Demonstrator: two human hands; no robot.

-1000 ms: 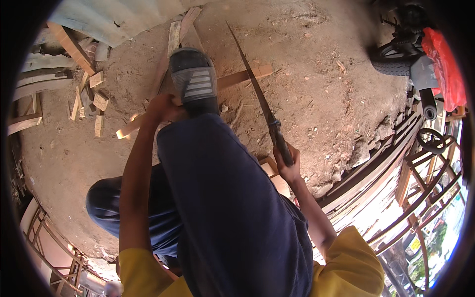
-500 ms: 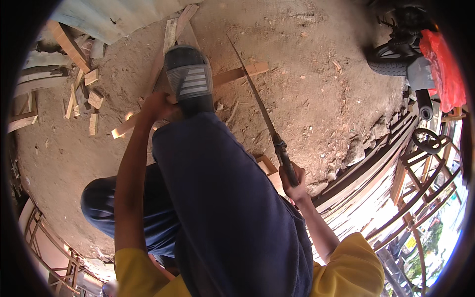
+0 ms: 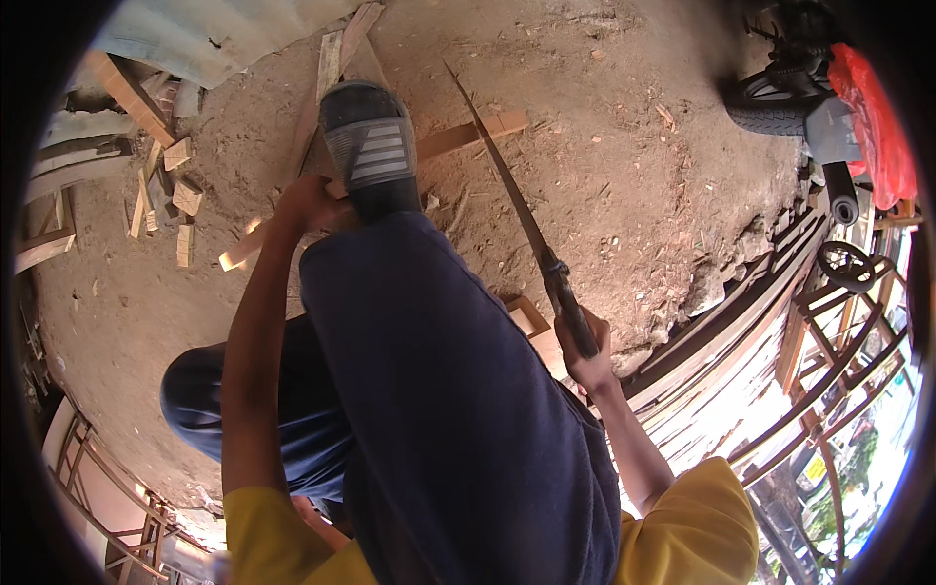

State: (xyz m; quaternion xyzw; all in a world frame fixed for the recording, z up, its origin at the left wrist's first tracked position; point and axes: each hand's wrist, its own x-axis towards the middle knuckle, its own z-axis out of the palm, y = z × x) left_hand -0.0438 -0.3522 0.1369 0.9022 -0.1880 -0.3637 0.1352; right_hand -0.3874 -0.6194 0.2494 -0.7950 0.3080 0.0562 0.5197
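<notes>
My right hand is closed around the dark handle of a handsaw. Its long, narrow blade slants up and left, with its middle crossing over the right end of a wooden board. A foot in a dark sandal with pale stripes presses on that board. Left of the foot, my left hand is closed on the board, whose lit end sticks out beyond the hand. The foot and my leg hide the board's middle, and some left fingers are hard to see.
Several wood offcuts lie on the dirt at the left. A pale corrugated sheet is at the top left. Stacked long planks run along the right, near a wheel and a red plastic bag. A wooden frame piece lies by my leg.
My right hand and the saw handle have shifted slightly to the right, and the blade's angle has changed a little. My left hand and the board have stayed in about the same place.
</notes>
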